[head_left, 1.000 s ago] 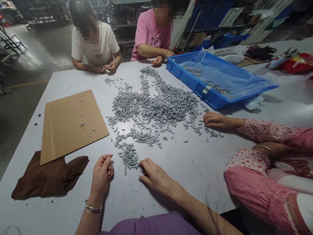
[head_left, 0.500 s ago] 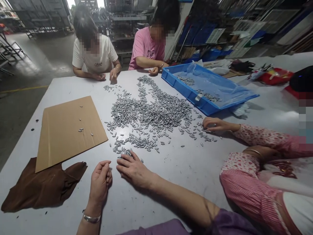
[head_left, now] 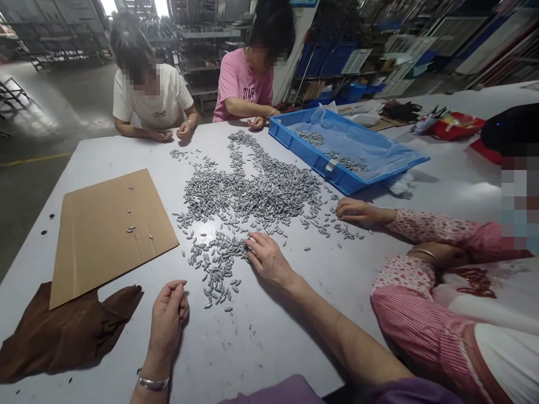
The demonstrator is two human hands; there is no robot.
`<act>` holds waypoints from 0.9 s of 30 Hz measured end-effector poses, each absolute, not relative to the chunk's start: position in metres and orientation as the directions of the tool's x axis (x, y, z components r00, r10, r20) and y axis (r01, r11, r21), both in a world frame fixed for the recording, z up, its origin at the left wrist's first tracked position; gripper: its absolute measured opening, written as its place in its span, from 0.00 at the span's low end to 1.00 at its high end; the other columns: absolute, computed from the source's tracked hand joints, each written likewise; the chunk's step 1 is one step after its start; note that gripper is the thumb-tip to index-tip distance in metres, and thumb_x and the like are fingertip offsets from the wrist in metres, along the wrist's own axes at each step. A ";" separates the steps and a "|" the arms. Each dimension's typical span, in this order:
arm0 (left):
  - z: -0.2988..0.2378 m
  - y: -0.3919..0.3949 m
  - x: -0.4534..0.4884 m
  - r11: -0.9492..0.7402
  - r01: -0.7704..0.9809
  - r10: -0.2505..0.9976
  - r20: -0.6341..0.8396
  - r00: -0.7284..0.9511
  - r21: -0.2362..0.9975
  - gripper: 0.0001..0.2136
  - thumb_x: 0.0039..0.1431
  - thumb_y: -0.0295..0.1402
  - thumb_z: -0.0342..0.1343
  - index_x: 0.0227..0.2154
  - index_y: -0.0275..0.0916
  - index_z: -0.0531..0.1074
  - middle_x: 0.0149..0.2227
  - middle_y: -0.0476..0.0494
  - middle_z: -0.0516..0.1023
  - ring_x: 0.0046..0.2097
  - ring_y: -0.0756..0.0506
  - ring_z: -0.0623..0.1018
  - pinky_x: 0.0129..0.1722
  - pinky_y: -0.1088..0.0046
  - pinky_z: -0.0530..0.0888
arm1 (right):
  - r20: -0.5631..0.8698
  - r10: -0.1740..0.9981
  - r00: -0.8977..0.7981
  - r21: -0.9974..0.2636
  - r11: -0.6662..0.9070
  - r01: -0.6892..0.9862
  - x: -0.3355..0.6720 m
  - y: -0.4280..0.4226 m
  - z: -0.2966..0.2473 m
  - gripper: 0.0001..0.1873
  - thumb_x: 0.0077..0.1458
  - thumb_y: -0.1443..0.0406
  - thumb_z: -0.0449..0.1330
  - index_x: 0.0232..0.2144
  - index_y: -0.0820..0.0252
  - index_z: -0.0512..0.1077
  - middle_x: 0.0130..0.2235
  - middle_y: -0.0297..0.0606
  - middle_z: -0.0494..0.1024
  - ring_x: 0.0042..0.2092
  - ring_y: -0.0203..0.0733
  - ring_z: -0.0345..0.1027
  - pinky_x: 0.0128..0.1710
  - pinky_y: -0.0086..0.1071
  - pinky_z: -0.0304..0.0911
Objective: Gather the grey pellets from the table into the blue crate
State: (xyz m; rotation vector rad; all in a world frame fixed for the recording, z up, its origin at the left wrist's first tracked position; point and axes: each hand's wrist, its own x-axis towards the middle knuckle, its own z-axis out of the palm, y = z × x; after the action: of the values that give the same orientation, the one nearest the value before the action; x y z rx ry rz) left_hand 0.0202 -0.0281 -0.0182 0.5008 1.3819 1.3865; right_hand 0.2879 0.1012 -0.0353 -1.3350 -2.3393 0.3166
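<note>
A big scatter of small grey oval metal pieces (head_left: 256,191) covers the middle of the grey table (head_left: 295,314). My right hand (head_left: 267,258) lies flat with fingers spread on the near edge of the scatter, touching a small cluster of pieces (head_left: 214,269). My left hand (head_left: 168,317) rests near the table's front edge with fingers curled into a loose fist; what it holds, if anything, is hidden. A metal bangle sits on that wrist.
A cardboard sheet (head_left: 109,233) with a few pieces lies at left, a brown cloth (head_left: 63,334) below it. A blue tray (head_left: 345,148) lined with plastic stands at back right. A person's hand (head_left: 356,212) in a pink patterned sleeve works at right; two people sit across.
My right hand has moved from the near left up and right to the edge of the main scatter, leaving a cluster of pieces nearer me. My left hand has stayed curled in place.
</note>
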 end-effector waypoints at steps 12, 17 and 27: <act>-0.019 -0.029 0.019 0.261 -0.365 0.862 -0.386 -0.329 0.894 0.17 0.54 0.46 0.67 0.39 0.39 0.72 0.20 0.59 0.61 0.20 0.55 0.58 0.19 0.82 0.56 | 0.043 0.656 -0.754 -0.426 0.694 0.580 0.278 0.058 -0.007 0.18 0.68 0.65 0.54 0.56 0.55 0.73 0.63 0.44 0.71 0.66 0.60 0.58 0.62 0.63 0.58; -0.017 -0.028 0.019 0.256 -0.363 0.864 -0.381 -0.329 0.896 0.18 0.54 0.46 0.67 0.39 0.39 0.72 0.19 0.59 0.61 0.20 0.55 0.59 0.19 0.82 0.56 | 0.071 0.693 -0.718 -0.435 0.669 0.603 0.251 0.066 -0.007 0.22 0.67 0.62 0.55 0.62 0.55 0.67 0.69 0.48 0.61 0.70 0.61 0.50 0.65 0.64 0.52; -0.022 -0.026 0.017 0.270 -0.378 0.853 -0.403 -0.332 0.885 0.18 0.52 0.45 0.68 0.39 0.39 0.73 0.19 0.58 0.62 0.20 0.55 0.59 0.19 0.82 0.57 | -0.012 0.558 -0.830 -0.491 0.720 0.491 0.255 0.014 -0.004 0.25 0.67 0.60 0.56 0.64 0.54 0.64 0.67 0.44 0.65 0.70 0.59 0.50 0.68 0.62 0.47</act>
State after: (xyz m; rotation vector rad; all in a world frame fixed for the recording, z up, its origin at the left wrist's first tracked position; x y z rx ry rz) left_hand 0.0169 -0.0262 -0.0217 0.4817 1.3904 1.3519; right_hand 0.2547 0.0140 -0.0040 -0.8545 -2.7850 0.7358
